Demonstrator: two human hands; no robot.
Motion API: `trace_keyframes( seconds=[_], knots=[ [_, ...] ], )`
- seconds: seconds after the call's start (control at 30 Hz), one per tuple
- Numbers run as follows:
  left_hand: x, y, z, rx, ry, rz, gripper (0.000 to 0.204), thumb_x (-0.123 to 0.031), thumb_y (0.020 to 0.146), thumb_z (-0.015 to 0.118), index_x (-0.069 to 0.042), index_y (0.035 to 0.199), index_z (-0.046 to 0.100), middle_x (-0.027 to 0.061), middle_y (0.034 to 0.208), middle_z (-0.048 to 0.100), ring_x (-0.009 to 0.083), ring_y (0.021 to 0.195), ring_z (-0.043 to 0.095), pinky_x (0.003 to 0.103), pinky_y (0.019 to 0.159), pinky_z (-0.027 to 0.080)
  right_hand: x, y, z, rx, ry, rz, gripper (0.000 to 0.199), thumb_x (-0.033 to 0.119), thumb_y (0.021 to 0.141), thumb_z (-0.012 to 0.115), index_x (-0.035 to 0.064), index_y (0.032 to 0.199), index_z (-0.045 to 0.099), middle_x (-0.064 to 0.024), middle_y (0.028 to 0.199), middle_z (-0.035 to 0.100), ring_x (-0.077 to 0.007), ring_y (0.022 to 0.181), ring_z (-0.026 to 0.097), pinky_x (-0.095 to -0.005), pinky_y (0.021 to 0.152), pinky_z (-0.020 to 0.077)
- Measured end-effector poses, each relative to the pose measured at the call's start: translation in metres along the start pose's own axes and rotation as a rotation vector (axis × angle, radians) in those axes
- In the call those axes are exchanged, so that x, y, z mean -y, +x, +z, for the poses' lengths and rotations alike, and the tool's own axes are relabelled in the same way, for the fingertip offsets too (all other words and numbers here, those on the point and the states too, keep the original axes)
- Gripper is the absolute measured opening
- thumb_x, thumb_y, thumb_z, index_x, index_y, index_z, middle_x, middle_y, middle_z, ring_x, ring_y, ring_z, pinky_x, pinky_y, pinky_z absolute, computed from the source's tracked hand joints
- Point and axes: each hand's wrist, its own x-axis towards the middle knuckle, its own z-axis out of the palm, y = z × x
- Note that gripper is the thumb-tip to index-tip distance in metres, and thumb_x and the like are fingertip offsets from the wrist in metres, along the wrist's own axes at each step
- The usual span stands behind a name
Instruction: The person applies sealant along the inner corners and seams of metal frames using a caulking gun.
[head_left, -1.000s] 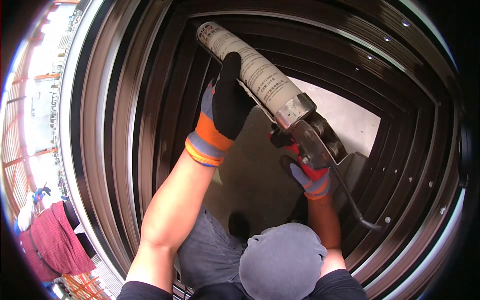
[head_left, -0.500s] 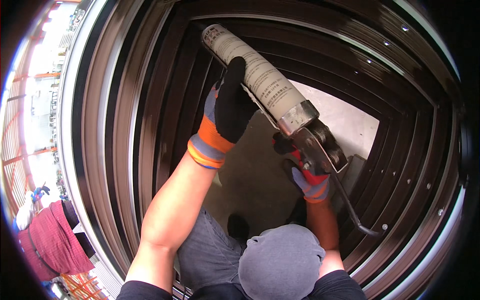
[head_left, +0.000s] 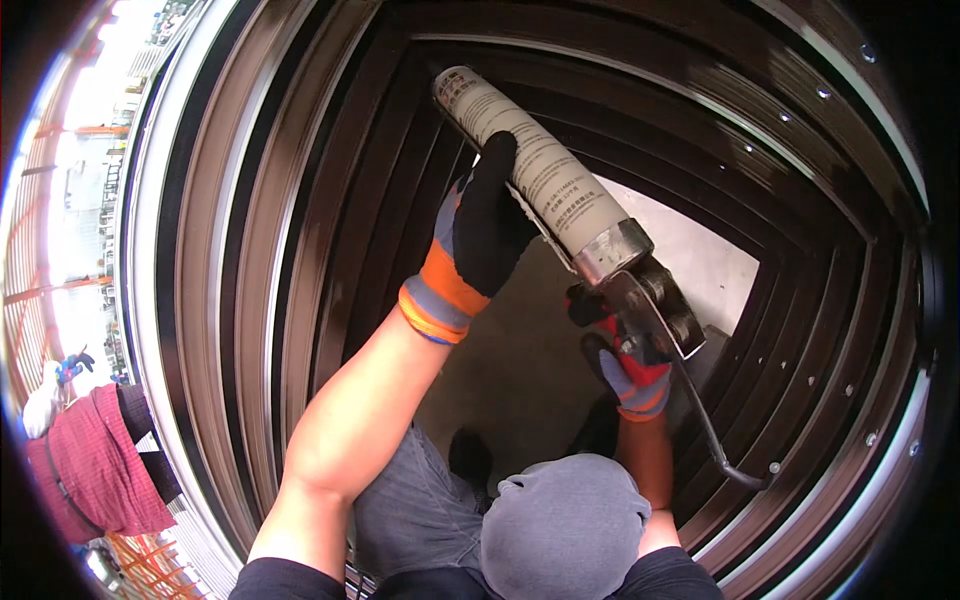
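Note:
Both my hands wear black, grey and orange work gloves and hold a caulking gun (head_left: 615, 253), tilted with its nozzle end toward the far left. In it lies a white sealant cartridge (head_left: 540, 155) with dark print. My left hand (head_left: 490, 215) is wrapped around the barrel from beneath, thumb along its side. At the gun's rear, my right hand (head_left: 630, 365) is closed around the handle area; its fingers are partly hidden by the metal body. A bent push rod (head_left: 705, 425) sticks out behind. The cartridge's front end is close to an inner corner of the dark brown frames, its tip unclear there.
Nested dark brown frame profiles (head_left: 300, 200) surround me on the left, far and right sides, with screw heads along the right ones. Grey floor (head_left: 480, 360) shows through the middle. A rounded grey cloth shape (head_left: 565, 530) fills the lower middle. At far left stands a person in dark red clothing (head_left: 100, 465).
The whole view has shifted, and the frames sit further right. My hands and the caulking gun have moved slightly nearer to me, the cartridge's front end drawing back a little from the corner.

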Motion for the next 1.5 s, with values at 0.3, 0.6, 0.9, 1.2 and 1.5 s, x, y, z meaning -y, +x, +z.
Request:
trace_keyframes(
  seconds=[0.3,0.6,0.9,1.2,1.5],
  knots=[
    [-0.001,-0.009,-0.001,0.027,0.111,-0.03,0.07,0.009,0.082,0.069,-0.004,0.144,0.039,0.019,0.117,0.063,0.0273,0.105,0.064,0.037,0.088,0.054,-0.002,-0.019,-0.006,0.051,0.06,0.16,0.048,0.019,0.075,0.078,0.0084,0.12,0.065,-0.0076,0.113,0.07,-0.027,0.104,0.067,-0.0389,0.092,0.0503],
    [-0.015,-0.005,-0.006,0.017,0.265,0.091,0.062,0.005,0.085,0.068,0.0,0.14,0.042,0.0184,0.116,0.064,0.0272,0.106,0.065,0.037,0.09,0.053,0.027,-0.003,-0.013,0.087,-0.095,-0.061,0.047,0.016,0.07,0.079,0.0068,0.112,0.063,-0.0093,0.103,0.068,-0.0289,0.098,0.066,-0.041,0.087,0.0517],
    [-0.04,0.001,0.024,-0.072,-1.0,-0.766,0.043,-0.04,0.102,0.05,-0.003,0.124,0.057,0.0089,0.113,0.064,0.0214,0.109,0.062,0.038,0.095,0.05,-0.035,-0.054,-0.051,0.063,-0.415,-0.295,0.054,0.036,0.087,0.07,0.0202,0.135,0.051,-0.0058,0.132,0.058,-0.0332,0.127,0.052,-0.0506,0.105,0.0386],
    [-0.014,0.0,0.033,-0.022,-0.969,-0.826,0.044,-0.041,0.101,0.053,-0.003,0.122,0.057,0.0097,0.112,0.063,0.0235,0.107,0.062,0.041,0.094,0.052,-0.051,-0.053,-0.052,0.014,0.066,0.033,0.071,0.021,0.077,0.08,0.0061,0.14,0.051,-0.0101,0.139,0.056,-0.0253,0.129,0.051,-0.04,0.11,0.0378],
    [0.03,-0.014,0.011,0.054,-1.141,-0.496,0.067,0.004,0.088,0.064,-0.004,0.147,0.035,0.0143,0.124,0.056,0.0219,0.114,0.057,0.034,0.099,0.048,-0.068,-0.031,0.001,0.043,-0.145,-0.063,0.053,0.023,0.085,0.074,0.0079,0.133,0.058,-0.0098,0.136,0.058,-0.0308,0.123,0.055,-0.0438,0.104,0.0424]
  ],
)
